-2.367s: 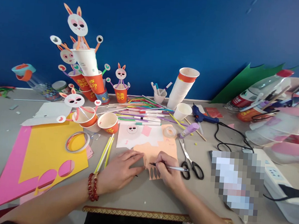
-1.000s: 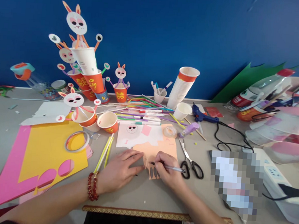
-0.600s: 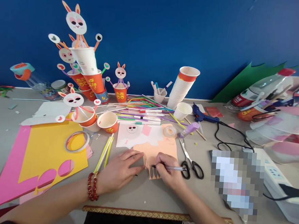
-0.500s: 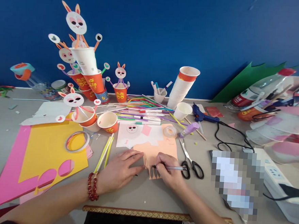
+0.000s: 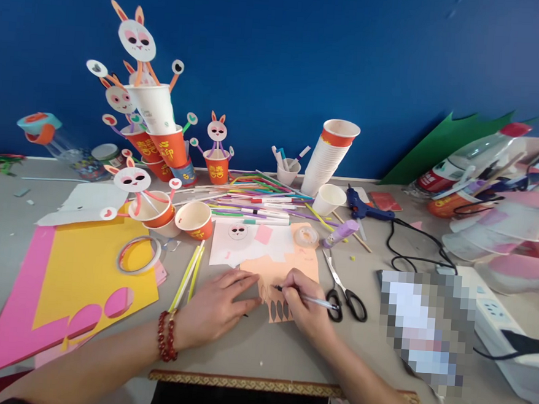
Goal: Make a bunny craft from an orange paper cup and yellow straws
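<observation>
My right hand [image 5: 306, 300] is closed around a clear-barrelled pen [image 5: 320, 302], its tip at the orange paper [image 5: 287, 268]. Outlined ear-like shapes show on that sheet beside several leaf-shaped cut-outs along its near edge. With fingers stretched out, my left hand [image 5: 220, 303] lies flat at the sheet's left edge. A white sheet [image 5: 222, 248] with a small drawn rabbit face [image 5: 238, 231] lies partly under the orange one. Black-handled scissors [image 5: 344, 293] rest just right of my right hand.
Paper-cup rabbits [image 5: 137, 42] stand at the back left, near yellow card [image 5: 85, 257] and a tape roll [image 5: 139, 255]. Markers and coloured sticks [image 5: 261, 195] spread behind the papers. A cup stack [image 5: 328, 157], glue gun [image 5: 366, 205], glue stick [image 5: 342, 233] and power strip [image 5: 496, 322] are rightward.
The pen tip has shifted slightly up and left on the orange paper, and my right hand has tilted a little with it. My left hand stays in place.
</observation>
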Motion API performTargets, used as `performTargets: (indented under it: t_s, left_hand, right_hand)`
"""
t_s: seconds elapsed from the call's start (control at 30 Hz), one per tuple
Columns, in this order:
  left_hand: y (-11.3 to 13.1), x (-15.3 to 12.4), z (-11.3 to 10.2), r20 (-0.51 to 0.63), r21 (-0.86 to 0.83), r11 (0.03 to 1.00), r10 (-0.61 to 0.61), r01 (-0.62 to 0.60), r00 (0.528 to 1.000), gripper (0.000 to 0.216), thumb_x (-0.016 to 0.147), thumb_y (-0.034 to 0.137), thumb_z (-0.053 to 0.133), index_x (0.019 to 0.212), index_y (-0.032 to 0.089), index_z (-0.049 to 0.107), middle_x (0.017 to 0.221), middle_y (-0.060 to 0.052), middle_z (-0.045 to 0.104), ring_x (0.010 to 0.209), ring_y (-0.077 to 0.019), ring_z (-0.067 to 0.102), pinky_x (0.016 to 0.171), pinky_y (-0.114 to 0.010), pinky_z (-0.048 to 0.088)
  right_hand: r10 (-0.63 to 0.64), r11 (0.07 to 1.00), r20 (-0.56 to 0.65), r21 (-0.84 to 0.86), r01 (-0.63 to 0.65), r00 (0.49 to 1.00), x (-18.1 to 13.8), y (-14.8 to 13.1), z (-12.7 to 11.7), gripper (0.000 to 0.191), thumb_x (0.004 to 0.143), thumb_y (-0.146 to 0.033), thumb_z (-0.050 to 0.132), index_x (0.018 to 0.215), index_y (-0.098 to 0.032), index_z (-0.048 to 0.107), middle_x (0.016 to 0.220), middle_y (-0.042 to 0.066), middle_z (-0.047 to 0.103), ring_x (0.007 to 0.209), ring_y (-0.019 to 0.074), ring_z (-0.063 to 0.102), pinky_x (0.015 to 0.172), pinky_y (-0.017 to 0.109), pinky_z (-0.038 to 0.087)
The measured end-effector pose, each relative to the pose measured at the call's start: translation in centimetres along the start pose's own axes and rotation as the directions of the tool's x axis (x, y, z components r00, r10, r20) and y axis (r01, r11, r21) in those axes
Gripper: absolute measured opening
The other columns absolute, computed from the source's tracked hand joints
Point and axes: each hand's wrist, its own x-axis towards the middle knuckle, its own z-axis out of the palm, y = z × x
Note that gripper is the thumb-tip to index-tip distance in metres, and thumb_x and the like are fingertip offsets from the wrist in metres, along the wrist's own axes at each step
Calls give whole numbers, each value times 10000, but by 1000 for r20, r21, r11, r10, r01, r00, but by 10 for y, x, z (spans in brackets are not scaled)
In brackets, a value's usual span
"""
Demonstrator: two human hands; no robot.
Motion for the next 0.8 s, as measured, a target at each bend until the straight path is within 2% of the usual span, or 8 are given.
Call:
performTargets:
  t_s: [0.33,0.8]
  left_hand:
    - [1,1,-1,2,4,1000,2,-2,1000,394,922,129,526,1297,227,598,1487,-143,485,1369,-319,421,1086,-540,451]
    - [1,1,-2,-4,-12,1000,2,-2,1000,399,908,128,540,1289,222,613,1483,-145,494,1363,-327,426,1088,-537,446]
  right_hand:
    - [15,999,38,-43,-13,999,-1,5,1,146,807,-149,431,680,-219,447,615,-31,481,570,135,445,553,241,344]
    - [1,995,48,-100,3,999,0,4,2,141,809,-168,423,678,-221,431,597,-37,456,554,132,433,543,237,329]
